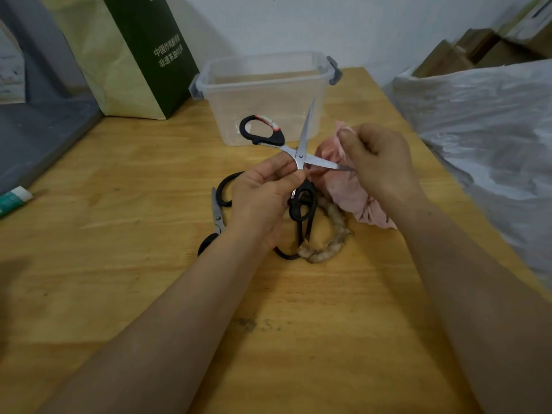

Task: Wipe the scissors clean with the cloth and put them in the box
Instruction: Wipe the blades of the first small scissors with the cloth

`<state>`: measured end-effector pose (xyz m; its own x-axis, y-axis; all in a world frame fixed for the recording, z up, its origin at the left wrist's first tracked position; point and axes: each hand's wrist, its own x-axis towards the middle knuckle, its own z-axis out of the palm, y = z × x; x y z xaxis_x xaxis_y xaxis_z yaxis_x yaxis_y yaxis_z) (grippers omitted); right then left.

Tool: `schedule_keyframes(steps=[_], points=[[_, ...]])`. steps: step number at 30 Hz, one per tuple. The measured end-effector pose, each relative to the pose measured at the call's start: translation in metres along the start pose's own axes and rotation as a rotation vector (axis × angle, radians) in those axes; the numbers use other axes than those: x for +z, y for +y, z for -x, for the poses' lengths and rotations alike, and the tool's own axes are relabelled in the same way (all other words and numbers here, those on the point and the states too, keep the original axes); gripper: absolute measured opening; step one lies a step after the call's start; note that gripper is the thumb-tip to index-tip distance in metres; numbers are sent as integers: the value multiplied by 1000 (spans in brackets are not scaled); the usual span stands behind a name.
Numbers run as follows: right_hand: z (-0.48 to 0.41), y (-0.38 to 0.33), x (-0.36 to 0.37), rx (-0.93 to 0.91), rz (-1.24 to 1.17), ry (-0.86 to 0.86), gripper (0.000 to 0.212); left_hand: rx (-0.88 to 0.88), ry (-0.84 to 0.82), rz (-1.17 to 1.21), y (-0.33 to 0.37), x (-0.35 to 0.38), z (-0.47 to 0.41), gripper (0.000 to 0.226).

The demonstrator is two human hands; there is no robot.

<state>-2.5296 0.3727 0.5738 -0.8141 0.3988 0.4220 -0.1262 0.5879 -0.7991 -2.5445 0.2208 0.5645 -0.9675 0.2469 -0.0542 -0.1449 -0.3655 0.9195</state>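
Note:
A pair of black-handled scissors point(301, 150) is spread wide apart above the wooden table point(119, 204). My left hand point(263, 198) pinches it near the pivot. One blade points up toward the clear plastic box point(265, 94), the other points right into the pink cloth point(343, 186). My right hand point(379, 162) grips that cloth around the blade's tip. More black-handled scissors point(219, 213) lie on the table under my left hand, partly hidden, and one has a handle wrapped in beige tape point(328, 240).
A green and tan paper bag point(134, 55) stands at the back left. A grey bin point(35, 121) sits on the left, with a small tube point(15, 198) at the table's left edge. A large white plastic sack point(484, 130) borders the right side.

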Motion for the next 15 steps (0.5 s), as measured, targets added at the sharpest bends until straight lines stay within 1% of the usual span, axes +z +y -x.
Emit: schedule_keyframes(steps=[2, 4, 6, 7, 11, 15], points=[[4, -2, -2, 1, -119, -89, 34, 0, -5, -3, 0, -1, -1, 34], [8, -4, 1, -25, -119, -186, 26, 2, -9, -4, 0, 0, 0, 35], [8, -5, 4, -31, -124, -267, 9, -1, -9, -5, 0, 0, 0, 37], [8, -4, 4, -37, -123, -280, 9, 2, -16, -11, 0, -1, 0, 36], [9, 1, 6, -113, -53, -232, 23, 20, -52, -33, -2, -2, 0, 32], [8, 2, 12, -83, -65, -134, 26, 26, -37, -40, -2, -1, 0, 31]])
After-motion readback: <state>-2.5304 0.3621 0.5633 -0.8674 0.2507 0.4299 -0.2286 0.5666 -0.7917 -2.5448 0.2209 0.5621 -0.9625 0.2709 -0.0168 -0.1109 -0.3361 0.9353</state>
